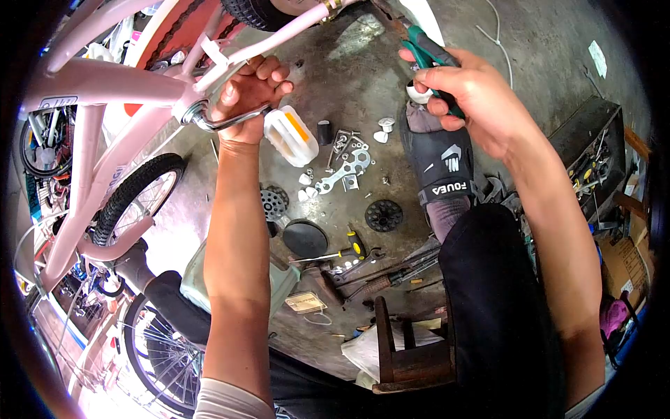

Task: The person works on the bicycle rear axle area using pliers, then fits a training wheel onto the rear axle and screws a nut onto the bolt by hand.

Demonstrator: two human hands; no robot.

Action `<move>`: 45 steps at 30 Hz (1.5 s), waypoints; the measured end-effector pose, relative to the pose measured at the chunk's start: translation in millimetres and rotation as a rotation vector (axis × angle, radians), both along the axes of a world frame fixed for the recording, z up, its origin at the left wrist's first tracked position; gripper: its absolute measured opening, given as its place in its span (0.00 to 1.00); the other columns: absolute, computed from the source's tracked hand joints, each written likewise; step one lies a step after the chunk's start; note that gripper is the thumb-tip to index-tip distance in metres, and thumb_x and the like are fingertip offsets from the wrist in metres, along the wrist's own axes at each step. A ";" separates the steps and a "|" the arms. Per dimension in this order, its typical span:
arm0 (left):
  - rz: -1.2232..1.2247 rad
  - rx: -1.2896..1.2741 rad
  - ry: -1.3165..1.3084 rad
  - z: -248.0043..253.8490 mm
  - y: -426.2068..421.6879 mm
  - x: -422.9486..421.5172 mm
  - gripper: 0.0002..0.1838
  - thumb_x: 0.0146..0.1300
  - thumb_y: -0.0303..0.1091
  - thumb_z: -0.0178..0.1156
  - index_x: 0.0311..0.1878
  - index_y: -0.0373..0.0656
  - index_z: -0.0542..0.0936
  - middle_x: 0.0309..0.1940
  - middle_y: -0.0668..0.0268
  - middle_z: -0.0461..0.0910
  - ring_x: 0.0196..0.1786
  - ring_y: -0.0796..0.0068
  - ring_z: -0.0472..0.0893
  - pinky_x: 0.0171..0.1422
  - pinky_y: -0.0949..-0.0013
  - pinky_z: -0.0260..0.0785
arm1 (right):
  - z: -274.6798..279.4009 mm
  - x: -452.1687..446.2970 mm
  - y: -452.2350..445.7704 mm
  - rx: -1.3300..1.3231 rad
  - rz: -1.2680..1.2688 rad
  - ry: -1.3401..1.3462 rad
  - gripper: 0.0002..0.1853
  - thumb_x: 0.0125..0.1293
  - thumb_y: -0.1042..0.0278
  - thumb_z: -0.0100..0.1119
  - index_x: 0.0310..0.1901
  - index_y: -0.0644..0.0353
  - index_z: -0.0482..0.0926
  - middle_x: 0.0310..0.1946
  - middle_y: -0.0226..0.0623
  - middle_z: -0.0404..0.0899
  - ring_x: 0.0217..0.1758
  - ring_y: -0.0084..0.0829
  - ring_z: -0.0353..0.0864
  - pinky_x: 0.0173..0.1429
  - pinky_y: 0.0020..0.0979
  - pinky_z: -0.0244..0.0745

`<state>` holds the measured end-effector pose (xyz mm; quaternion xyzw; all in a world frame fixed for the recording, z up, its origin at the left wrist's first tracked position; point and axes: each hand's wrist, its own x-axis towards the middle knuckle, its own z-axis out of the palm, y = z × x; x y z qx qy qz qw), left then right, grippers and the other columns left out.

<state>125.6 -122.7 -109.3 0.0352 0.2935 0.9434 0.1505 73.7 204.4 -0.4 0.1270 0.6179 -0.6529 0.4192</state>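
A pink bicycle frame (125, 87) fills the upper left. My left hand (255, 94) is beside its crank arm (227, 122), palm up, with the fingers apart and loosely curled. A white pedal with an orange reflector (289, 136) sits at the end of the crank, just right of my left wrist. At the upper right my right hand (464, 91) grips green-and-black pliers (433, 59) above my shoe. The tips of the pliers, near the top edge, are hard to make out.
On the floor lie a multi-hole wrench (349, 170), a toothed black disc (384, 216), a round black disc (305, 238) and a yellow-black screwdriver (356, 244). A wooden stool (415, 366) stands at the bottom. A metal tool tray (583, 129) is on the right.
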 end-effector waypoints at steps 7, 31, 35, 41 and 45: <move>0.204 0.042 -0.088 2.4 4.9 10.1 0.14 0.64 0.40 0.68 0.43 0.43 0.77 0.36 0.68 0.70 0.49 0.66 0.72 0.63 0.55 0.68 | -3.1 3.5 -3.1 0.017 -0.026 0.006 0.21 0.63 0.72 0.57 0.58 0.63 0.75 0.31 0.26 0.72 0.27 0.14 0.67 0.24 0.20 0.57; 0.768 -0.552 -0.674 72.5 108.7 -25.5 0.10 0.74 0.31 0.54 0.51 0.36 0.78 0.42 0.62 0.83 0.39 0.76 0.79 0.45 0.69 0.72 | -17.9 4.4 -4.6 0.126 0.002 0.091 0.15 0.64 0.72 0.58 0.50 0.67 0.75 0.27 0.28 0.71 0.23 0.16 0.68 0.23 0.23 0.59; 0.800 -0.540 -0.658 62.3 109.1 -25.5 0.08 0.73 0.30 0.57 0.49 0.38 0.78 0.40 0.62 0.82 0.38 0.77 0.78 0.46 0.69 0.73 | -17.2 3.4 -7.1 0.166 0.024 0.101 0.15 0.64 0.71 0.57 0.51 0.66 0.75 0.27 0.28 0.71 0.23 0.17 0.68 0.24 0.24 0.62; 0.822 -0.439 -0.643 65.1 120.6 -24.5 0.09 0.73 0.30 0.57 0.50 0.35 0.77 0.41 0.61 0.81 0.37 0.75 0.79 0.45 0.69 0.75 | -11.8 2.1 -2.4 0.175 0.130 0.168 0.18 0.65 0.70 0.55 0.56 0.66 0.75 0.27 0.28 0.72 0.25 0.19 0.70 0.26 0.25 0.66; 0.828 -0.397 -0.621 60.0 120.0 -31.7 0.09 0.73 0.31 0.56 0.49 0.34 0.77 0.40 0.61 0.82 0.38 0.73 0.79 0.48 0.68 0.75 | -13.7 5.4 -4.8 0.208 0.070 0.206 0.20 0.60 0.73 0.51 0.53 0.70 0.77 0.26 0.37 0.75 0.24 0.29 0.74 0.27 0.33 0.68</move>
